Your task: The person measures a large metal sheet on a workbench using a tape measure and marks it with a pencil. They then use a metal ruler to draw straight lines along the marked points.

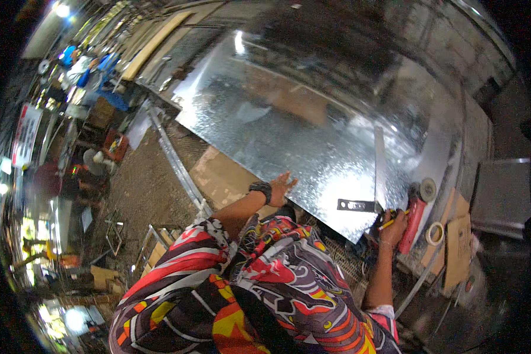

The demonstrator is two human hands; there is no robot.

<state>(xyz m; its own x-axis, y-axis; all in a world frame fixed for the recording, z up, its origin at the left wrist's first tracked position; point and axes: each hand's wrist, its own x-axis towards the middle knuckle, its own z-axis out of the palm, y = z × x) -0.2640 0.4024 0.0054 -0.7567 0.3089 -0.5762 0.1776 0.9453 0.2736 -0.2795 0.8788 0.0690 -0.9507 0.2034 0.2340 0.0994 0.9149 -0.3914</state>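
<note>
My left hand (281, 187) lies with fingers spread on the near edge of a large shiny metal sheet (277, 133). A dark watch is on that wrist. At the sheet's near right corner, my right hand (393, 229) is closed on a slim yellow thing (387, 224) that looks like a pencil; its tip is hard to make out. Just beyond it, a square lies on the sheet, its black stock (355, 205) pointing left and its grey blade (379, 162) running away from me. Right beside my right hand rests a red angle grinder (413, 221) with a round disc.
A roll of tape (435, 233) and cardboard pieces (458, 251) lie to the right. Left of the sheet are a brown board (221, 177) and a long metal bar (174, 156) over rough ground. Other people (79, 69) are far off at upper left.
</note>
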